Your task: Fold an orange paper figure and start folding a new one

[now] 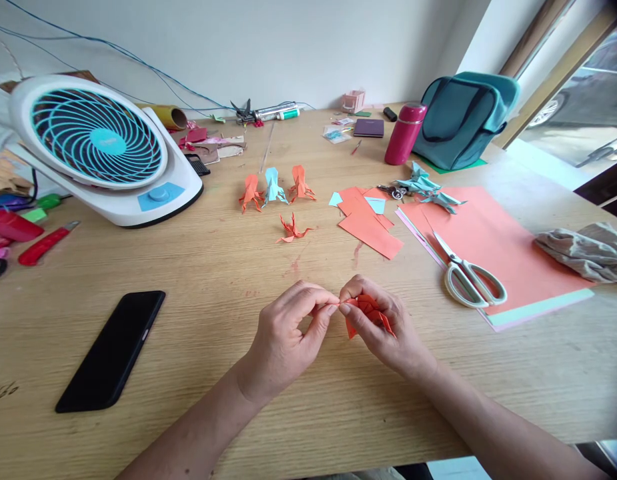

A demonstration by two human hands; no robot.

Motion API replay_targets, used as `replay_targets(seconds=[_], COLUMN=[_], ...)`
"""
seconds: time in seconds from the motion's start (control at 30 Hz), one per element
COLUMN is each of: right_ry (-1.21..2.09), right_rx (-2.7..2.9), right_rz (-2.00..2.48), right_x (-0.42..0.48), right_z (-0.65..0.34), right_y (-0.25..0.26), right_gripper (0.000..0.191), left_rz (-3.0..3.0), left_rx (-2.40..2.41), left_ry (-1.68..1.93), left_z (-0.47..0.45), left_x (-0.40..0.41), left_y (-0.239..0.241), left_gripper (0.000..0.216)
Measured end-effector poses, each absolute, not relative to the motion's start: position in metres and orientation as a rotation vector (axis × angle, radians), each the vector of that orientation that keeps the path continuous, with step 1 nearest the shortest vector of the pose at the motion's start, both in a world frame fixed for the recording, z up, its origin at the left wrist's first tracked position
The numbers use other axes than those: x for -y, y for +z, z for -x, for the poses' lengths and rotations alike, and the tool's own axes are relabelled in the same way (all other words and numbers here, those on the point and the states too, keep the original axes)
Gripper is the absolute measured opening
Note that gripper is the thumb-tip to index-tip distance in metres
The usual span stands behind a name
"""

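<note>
Over the near middle of the table, my right hand [388, 327] is closed around an orange folded-paper figure [368, 307], whose creased parts show between the fingers. My left hand [293, 327] pinches a thin tip of the same paper, and the fingertips of both hands almost meet there. Just beyond them lies a small orange origami piece [292, 229] with pointed limbs. Behind that stand finished-looking origami figures: an orange one [251, 192], a light blue one [273, 187] and another orange one [301, 182].
Scissors [471, 277] rest on orange paper sheets [488, 240] at right, near orange scraps [371, 227] and blue origami figures [428, 187]. A black phone [113, 353] and a fan [103, 140] are at left. A pink bottle [405, 133] and teal bag [458, 123] stand behind.
</note>
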State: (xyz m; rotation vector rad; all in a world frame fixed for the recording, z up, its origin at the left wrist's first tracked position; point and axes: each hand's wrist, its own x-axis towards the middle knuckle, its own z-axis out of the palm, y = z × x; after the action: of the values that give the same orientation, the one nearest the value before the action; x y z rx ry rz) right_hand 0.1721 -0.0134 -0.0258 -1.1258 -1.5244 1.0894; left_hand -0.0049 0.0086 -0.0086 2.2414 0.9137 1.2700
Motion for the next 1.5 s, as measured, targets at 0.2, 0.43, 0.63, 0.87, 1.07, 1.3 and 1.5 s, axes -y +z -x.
replay_targets(seconds=[0.2,0.43,0.63,0.87,1.07,1.3,1.5], right_ry=[1.201,1.174,1.16,1.263,1.249,1.291,1.32], right_rx=[1.402,1.398,1.453,1.37,1.315,1.336,1.307], right_rz=[1.083,1.118,1.126,1.132,1.15,1.123,1.128], right_x=[0.0092,0.0093,0.0124,0.0091,0.0091,0.0083,0.0069], right_z=[-0.1704,-0.1699,-0.1703,-0.1673,-0.1662,-0.1684,-0.1677], right_y=[-0.0303,-0.029,-0.0248,-0.0282,-0.0283,-0.0321,-0.0285], right_gripper=[0.017,0.016,0.018,0.022,0.023,0.022,0.026], left_rz=[-2.188,-2.139,-2.126,-2.226,-2.186,-2.269,-2.11], left_rx=[-1.046,-1.046,-1.062,-1.146,-1.104,-1.107,-1.128], left_ry=[1.224,1.194,1.196,1.206,1.205,1.24,1.228], left_z=[0.004,0.0025,0.0001,0.0015,0.0,0.0032,0.0074], left_x=[-0.007,-0.0048,-0.0032,-0.0017,-0.0027,-0.0026,-0.0055], left_y=[-0.0077,-0.0054,-0.0061,-0.008,-0.0086,-0.0112,-0.0132], left_gripper=[0.011,0.009,0.01,0.012,0.007,0.014,0.011])
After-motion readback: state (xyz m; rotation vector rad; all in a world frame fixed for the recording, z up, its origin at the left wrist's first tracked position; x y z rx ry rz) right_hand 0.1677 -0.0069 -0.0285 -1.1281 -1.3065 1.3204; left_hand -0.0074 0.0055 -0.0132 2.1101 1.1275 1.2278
